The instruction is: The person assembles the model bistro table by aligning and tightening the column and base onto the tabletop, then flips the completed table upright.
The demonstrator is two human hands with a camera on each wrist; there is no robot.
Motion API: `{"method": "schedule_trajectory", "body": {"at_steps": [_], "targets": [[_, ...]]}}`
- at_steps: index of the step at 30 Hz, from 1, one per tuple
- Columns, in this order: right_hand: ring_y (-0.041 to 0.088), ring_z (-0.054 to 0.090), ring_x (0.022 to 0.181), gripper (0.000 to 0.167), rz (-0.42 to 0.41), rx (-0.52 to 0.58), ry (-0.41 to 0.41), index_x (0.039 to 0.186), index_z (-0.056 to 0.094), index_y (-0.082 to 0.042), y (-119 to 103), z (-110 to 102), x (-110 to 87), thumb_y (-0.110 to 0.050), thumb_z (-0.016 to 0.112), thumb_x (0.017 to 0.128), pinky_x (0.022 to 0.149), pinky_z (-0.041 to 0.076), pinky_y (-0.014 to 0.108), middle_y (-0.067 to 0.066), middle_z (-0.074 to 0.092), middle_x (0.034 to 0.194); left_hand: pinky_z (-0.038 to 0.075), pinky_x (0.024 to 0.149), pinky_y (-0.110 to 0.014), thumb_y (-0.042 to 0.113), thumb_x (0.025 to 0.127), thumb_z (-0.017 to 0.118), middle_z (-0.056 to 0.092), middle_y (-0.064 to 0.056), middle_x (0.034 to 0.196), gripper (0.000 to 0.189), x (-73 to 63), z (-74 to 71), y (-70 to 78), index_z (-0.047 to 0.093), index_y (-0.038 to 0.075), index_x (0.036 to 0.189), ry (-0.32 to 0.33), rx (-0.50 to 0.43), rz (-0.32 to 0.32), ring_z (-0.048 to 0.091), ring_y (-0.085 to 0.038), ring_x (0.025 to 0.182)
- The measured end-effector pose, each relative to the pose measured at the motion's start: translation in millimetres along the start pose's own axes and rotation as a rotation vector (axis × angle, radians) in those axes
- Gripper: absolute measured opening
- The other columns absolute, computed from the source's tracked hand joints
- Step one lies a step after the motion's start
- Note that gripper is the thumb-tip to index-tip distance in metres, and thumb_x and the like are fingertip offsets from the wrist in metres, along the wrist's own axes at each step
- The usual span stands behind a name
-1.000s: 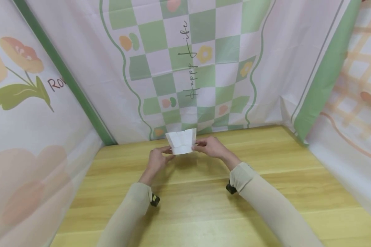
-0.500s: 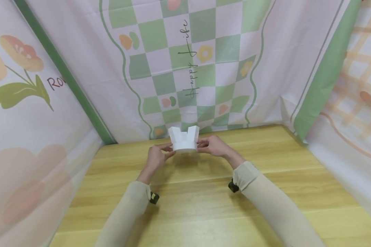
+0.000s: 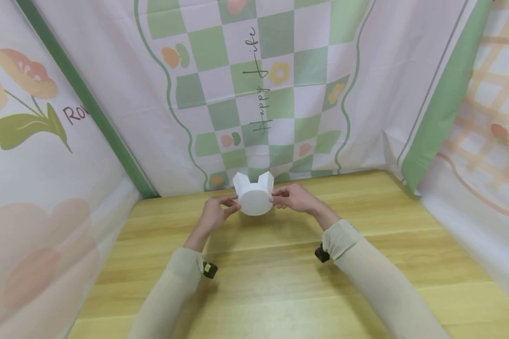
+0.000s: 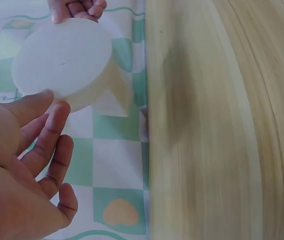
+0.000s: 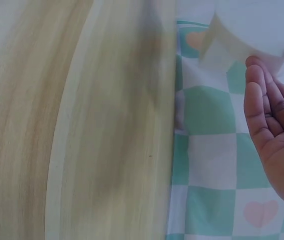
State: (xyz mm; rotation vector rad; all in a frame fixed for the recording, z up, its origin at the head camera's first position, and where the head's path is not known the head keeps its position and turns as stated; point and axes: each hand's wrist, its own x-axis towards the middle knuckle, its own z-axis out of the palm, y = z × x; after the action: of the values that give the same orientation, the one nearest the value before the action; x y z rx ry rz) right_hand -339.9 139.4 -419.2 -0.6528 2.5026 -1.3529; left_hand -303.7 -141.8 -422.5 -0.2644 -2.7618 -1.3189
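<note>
A white paper cup-like piece (image 3: 256, 200) with a round flat face and two flaps sticking up behind it is held over the far part of the table. My left hand (image 3: 214, 214) pinches its left edge between thumb and forefinger. At the opposite edge, my right hand (image 3: 299, 197) pinches it the same way. In the left wrist view the round face (image 4: 62, 60) is seen flat on, a short wall and a flap behind it. The right wrist view catches part of the piece (image 5: 261, 25) at the top, beside the right fingers. Its inside is hidden.
The wooden table (image 3: 271, 282) spreads below both arms. A checked green and white cloth (image 3: 275, 94) hangs right behind its far edge, and printed curtains (image 3: 34, 179) close off the sides. A small black device (image 3: 209, 270) sits at each wrist.
The white paper piece has tipped over between my fingers: its inside faced me, then its wall, and now its round face. Both hands keep their pinch, with the right shifting slightly outward.
</note>
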Motion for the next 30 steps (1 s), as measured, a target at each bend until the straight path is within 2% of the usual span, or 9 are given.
{"method": "schedule_trajectory", "body": {"at_steps": [6, 10, 15, 20, 25, 30], "targets": [[0.033, 0.071, 0.093, 0.034, -0.012, 0.003, 0.006, 0.119, 0.069, -0.001, -1, -3, -2.6, -0.028, 0.061, 0.1, 0.078, 0.061, 0.036, 0.014, 0.076, 0.103, 0.055, 0.092, -0.04, 0.033, 0.093, 0.071, 0.073, -0.006, 0.111, 0.036, -1.4, -1.5, 0.6, 0.069, 0.013, 0.123, -0.061, -0.037, -0.008, 0.065, -0.024, 0.108], [0.03, 0.071, 0.093, 0.03, 0.007, 0.005, -0.001, 0.116, 0.071, -0.005, -1, -3, -2.9, -0.028, 0.06, 0.101, 0.077, 0.06, 0.033, 0.01, 0.076, 0.1, 0.053, 0.098, -0.045, 0.035, 0.094, 0.068, 0.071, -0.007, 0.119, 0.038, -2.3, -1.7, -0.2, 0.068, 0.013, 0.125, -0.096, -0.083, -0.025, 0.062, -0.025, 0.115], [0.025, 0.071, 0.09, 0.031, -0.002, 0.021, -0.004, 0.114, 0.071, -0.003, -4, -5, -2.4, -0.029, 0.06, 0.101, 0.08, 0.06, 0.042, 0.014, 0.076, 0.102, 0.051, 0.105, -0.047, 0.038, 0.096, 0.065, 0.069, -0.009, 0.128, 0.041, -0.9, -1.1, -1.5, 0.066, 0.01, 0.126, -0.101, -0.151, -0.036, 0.062, -0.028, 0.122], [0.025, 0.071, 0.091, 0.035, 0.017, 0.043, -0.005, 0.115, 0.071, -0.001, -5, -5, -1.2, -0.032, 0.06, 0.1, 0.083, 0.059, 0.044, 0.018, 0.075, 0.106, 0.046, 0.11, -0.051, 0.038, 0.098, 0.063, 0.071, -0.011, 0.124, 0.04, 1.7, 1.8, -3.0, 0.067, 0.008, 0.125, -0.094, -0.258, -0.098, 0.062, -0.03, 0.124], [0.036, 0.069, 0.1, 0.04, 0.055, 0.085, -0.018, 0.118, 0.069, 0.0, -3, -3, 0.1, -0.034, 0.058, 0.101, 0.088, 0.058, 0.049, 0.02, 0.074, 0.109, 0.044, 0.11, -0.053, 0.036, 0.099, 0.062, 0.072, -0.009, 0.12, 0.038, 2.0, 5.9, -4.1, 0.068, 0.01, 0.125, -0.073, -0.336, -0.176, 0.061, -0.029, 0.12], [0.042, 0.067, 0.103, 0.04, 0.091, 0.119, -0.023, 0.122, 0.066, 0.003, 2, 2, 2.5, -0.031, 0.055, 0.103, 0.09, 0.056, 0.052, 0.024, 0.072, 0.11, 0.043, 0.11, -0.053, 0.036, 0.097, 0.064, 0.072, -0.009, 0.121, 0.037, 2.2, 10.3, -6.9, 0.068, 0.012, 0.125, -0.071, -0.361, -0.216, 0.06, -0.028, 0.12]]}}
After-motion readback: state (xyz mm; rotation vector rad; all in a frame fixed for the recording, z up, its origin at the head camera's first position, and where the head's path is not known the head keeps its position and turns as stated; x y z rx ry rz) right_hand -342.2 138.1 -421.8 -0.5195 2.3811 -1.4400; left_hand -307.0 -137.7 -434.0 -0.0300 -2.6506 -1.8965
